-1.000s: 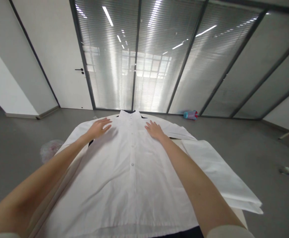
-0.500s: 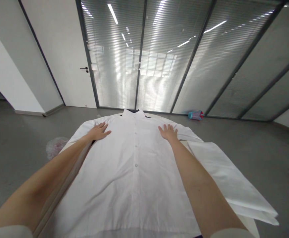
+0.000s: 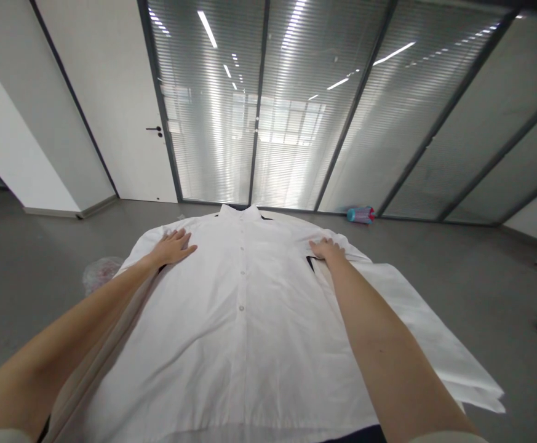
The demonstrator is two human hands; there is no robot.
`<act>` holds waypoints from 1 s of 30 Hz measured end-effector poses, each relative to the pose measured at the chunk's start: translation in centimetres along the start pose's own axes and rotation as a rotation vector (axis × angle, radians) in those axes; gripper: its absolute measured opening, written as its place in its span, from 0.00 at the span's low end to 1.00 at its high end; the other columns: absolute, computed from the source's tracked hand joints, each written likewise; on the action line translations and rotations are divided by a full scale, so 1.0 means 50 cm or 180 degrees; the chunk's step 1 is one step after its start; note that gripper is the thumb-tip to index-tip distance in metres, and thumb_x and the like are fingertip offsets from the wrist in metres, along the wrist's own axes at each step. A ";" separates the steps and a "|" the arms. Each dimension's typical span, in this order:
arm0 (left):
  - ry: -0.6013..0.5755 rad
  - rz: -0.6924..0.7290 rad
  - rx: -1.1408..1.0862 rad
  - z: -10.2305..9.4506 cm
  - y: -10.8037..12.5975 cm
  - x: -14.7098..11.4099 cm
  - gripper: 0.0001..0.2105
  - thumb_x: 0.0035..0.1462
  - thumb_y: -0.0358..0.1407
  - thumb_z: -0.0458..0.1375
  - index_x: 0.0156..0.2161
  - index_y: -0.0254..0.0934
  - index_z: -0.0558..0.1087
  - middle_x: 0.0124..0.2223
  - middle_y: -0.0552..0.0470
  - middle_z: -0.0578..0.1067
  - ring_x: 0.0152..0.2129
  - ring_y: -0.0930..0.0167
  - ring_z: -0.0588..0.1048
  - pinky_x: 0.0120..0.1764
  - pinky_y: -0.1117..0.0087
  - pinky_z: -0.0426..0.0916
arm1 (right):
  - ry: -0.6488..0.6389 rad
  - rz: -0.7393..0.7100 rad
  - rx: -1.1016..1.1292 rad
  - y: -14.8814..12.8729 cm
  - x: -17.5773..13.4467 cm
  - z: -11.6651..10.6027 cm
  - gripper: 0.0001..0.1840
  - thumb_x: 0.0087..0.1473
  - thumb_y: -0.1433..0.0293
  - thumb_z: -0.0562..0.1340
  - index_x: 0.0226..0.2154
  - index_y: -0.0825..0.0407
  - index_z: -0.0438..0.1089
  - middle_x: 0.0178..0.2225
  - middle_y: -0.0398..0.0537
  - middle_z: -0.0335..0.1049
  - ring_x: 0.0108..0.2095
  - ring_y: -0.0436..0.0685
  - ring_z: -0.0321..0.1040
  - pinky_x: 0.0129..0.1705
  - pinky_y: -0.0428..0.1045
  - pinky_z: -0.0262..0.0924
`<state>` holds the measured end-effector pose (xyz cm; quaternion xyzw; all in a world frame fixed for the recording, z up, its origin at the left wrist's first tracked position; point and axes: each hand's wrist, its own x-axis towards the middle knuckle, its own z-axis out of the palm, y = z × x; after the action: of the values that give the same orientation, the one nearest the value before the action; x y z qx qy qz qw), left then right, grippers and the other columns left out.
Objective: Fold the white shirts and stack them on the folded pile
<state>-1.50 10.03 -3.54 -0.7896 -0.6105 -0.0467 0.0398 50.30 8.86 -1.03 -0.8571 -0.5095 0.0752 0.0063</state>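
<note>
A white button-up shirt (image 3: 213,344) lies spread front up, its collar at the far end and a column of buttons down the middle. My left hand (image 3: 173,247) rests flat near the shirt's left armpit, fingers apart. On the opposite side my right hand (image 3: 329,248) lies on the upper sleeve, thumb out to the side and fingers partly bent. Beside that hand a gap between sleeve and shirt body shows something dark underneath. The long white sleeve (image 3: 427,326) runs down to the right, outside my right forearm, its end past the table edge.
The pale rounded table (image 3: 289,216) shows only in strips around the shirt. A clear plastic bag (image 3: 99,275) is on the grey floor to the left. A blue and red patterned bundle (image 3: 360,215) lies by the glass partition. A door (image 3: 134,154) stands at the back left.
My right hand has moved outward to the right, and its fingers look more bent. A dark gap has appeared beside it. The left hand stays at the same place on the shirt.
</note>
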 end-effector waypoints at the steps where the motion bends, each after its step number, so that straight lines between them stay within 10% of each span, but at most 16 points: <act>1: 0.0139 0.0048 0.0017 -0.012 0.020 -0.005 0.33 0.63 0.53 0.47 0.65 0.34 0.63 0.71 0.37 0.53 0.67 0.49 0.51 0.64 0.47 0.47 | 0.0054 -0.0079 -0.0028 -0.005 -0.002 -0.006 0.39 0.64 0.53 0.46 0.69 0.60 0.47 0.68 0.71 0.44 0.66 0.77 0.46 0.62 0.74 0.43; 7: 0.0290 0.1500 -0.0556 -0.084 0.271 -0.072 0.23 0.64 0.49 0.51 0.59 0.41 0.71 0.63 0.44 0.69 0.63 0.55 0.61 0.65 0.49 0.51 | 0.0284 -0.1283 -0.0100 -0.066 -0.016 -0.031 0.28 0.65 0.63 0.51 0.65 0.50 0.57 0.70 0.55 0.46 0.67 0.66 0.48 0.65 0.59 0.45; 13: -0.0230 0.3189 -0.1332 -0.096 0.519 -0.258 0.33 0.62 0.57 0.51 0.67 0.41 0.60 0.69 0.41 0.57 0.66 0.52 0.56 0.64 0.47 0.51 | 0.0200 -0.1725 -0.0109 -0.148 -0.014 -0.002 0.29 0.69 0.61 0.42 0.67 0.50 0.52 0.71 0.52 0.44 0.68 0.61 0.45 0.66 0.55 0.42; 19: -0.0157 0.3424 -0.1502 -0.084 0.546 -0.369 0.43 0.55 0.62 0.56 0.70 0.47 0.52 0.72 0.40 0.47 0.67 0.44 0.45 0.64 0.37 0.42 | -0.0043 -0.1601 -0.0139 -0.209 0.004 0.038 0.35 0.68 0.52 0.38 0.70 0.49 0.45 0.72 0.51 0.38 0.70 0.64 0.38 0.67 0.64 0.37; 26: -0.0155 0.3411 -0.1389 -0.108 0.541 -0.363 0.45 0.55 0.63 0.55 0.71 0.47 0.48 0.72 0.41 0.49 0.68 0.46 0.46 0.65 0.40 0.43 | -0.0046 -0.1061 -0.0172 -0.259 0.019 0.037 0.39 0.66 0.51 0.38 0.70 0.57 0.44 0.72 0.61 0.36 0.70 0.69 0.36 0.66 0.71 0.29; 30: -0.0175 0.3429 -0.1310 -0.119 0.542 -0.361 0.44 0.55 0.63 0.55 0.71 0.46 0.48 0.72 0.41 0.47 0.68 0.45 0.45 0.65 0.40 0.41 | 0.0117 -0.1494 -0.0187 -0.296 0.010 0.042 0.38 0.67 0.50 0.39 0.71 0.51 0.40 0.73 0.55 0.29 0.70 0.69 0.30 0.66 0.70 0.26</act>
<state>20.06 -14.81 0.01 -0.9815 -0.1014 -0.1172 -0.1124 37.33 16.31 -1.89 -0.7163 -0.6965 0.0412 0.0080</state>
